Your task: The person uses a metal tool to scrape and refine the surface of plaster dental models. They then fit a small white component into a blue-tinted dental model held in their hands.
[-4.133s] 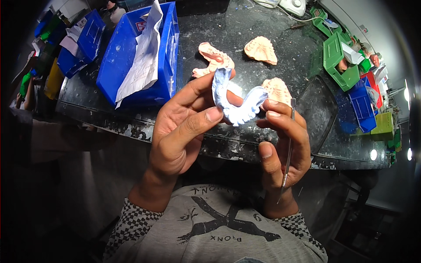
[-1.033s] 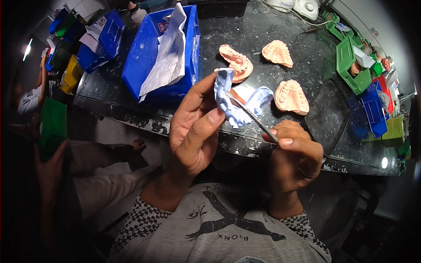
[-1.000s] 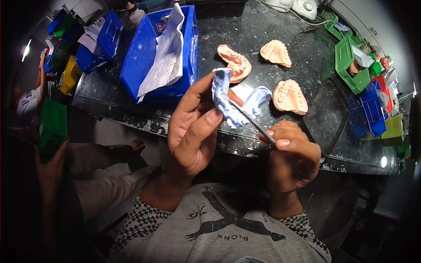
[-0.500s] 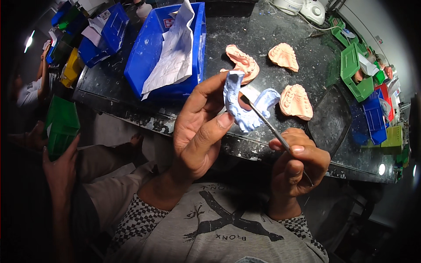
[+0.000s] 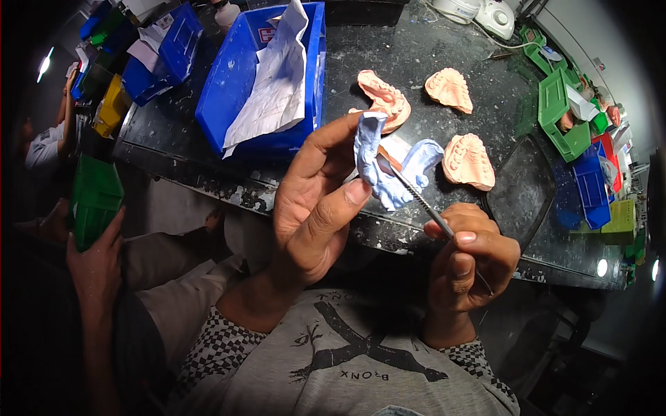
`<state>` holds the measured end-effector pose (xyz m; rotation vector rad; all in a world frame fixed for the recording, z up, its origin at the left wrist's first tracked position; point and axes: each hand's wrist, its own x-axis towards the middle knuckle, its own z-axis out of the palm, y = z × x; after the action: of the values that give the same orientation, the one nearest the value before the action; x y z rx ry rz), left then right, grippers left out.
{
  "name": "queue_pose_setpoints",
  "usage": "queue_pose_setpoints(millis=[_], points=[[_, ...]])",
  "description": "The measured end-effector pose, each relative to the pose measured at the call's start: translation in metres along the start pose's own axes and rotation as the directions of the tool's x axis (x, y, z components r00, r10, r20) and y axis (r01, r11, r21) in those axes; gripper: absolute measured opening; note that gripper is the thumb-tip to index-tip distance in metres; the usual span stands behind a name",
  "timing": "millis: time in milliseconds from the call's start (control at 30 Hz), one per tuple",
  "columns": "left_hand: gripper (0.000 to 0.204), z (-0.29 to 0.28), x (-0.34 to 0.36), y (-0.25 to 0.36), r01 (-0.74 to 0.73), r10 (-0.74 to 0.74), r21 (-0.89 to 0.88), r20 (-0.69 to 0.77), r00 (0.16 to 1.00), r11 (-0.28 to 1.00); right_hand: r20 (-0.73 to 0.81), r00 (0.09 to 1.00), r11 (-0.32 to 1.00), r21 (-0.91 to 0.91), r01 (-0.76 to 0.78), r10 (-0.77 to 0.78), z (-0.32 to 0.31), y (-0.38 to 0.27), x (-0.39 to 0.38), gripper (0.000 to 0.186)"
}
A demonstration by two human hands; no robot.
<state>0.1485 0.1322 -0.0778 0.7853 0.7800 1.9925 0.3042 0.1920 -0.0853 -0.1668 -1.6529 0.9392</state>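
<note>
My left hand (image 5: 316, 201) grips a pale blue, U-shaped dental cast (image 5: 372, 156) by its left side, thumb in front and fingers behind, raised above the bench's front edge. In my right hand (image 5: 479, 260) is a thin metal dental carving tool (image 5: 424, 206), held like a pen. Its upper end lies within the curve of the blue cast; whether it touches there I cannot tell. Just behind the blue cast lies a pink dental cast (image 5: 388, 100), partly hidden. Another pink cast (image 5: 449, 90) lies farther back, and a third pink cast (image 5: 469, 161) sits to the right.
A blue bin (image 5: 232, 76) with a crumpled paper sheet (image 5: 274, 97) stands at left on the black bench (image 5: 350, 52). At right are a dark tray (image 5: 522, 187) and a green bin (image 5: 560, 114). Another person's hand (image 5: 97, 267) holds a green bin (image 5: 97, 201) at far left.
The tip of the carving tool has shifted slightly inside the blue cast's curve, and my right hand has moved a little left. The neighbour's green bin is tilted slightly differently.
</note>
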Motion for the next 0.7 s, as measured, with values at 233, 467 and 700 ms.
queue_pose_setpoints(millis=[233, 467, 700], points=[[0.066, -0.0009, 0.0011, -0.0002, 0.006, -0.006, -0.012, 0.004, 1.000, 1.000, -0.016, 1.000, 1.000, 0.002, -0.016, 0.016, 0.0020, -0.0003, -0.0005, 0.018], [0.066, -0.0014, 0.0010, -0.0002, 0.008, -0.008, -0.024, 0.010, 1.000, 1.000, -0.010, 1.000, 1.000, -0.005, -0.015, 0.015, 0.0021, -0.0004, -0.0007, 0.017], [0.066, -0.0008, 0.0012, 0.0003, 0.015, -0.014, -0.018, 0.010, 1.000, 1.000, -0.010, 0.999, 0.999, 0.008, -0.034, 0.034, 0.0031, -0.0021, -0.0001, 0.017]])
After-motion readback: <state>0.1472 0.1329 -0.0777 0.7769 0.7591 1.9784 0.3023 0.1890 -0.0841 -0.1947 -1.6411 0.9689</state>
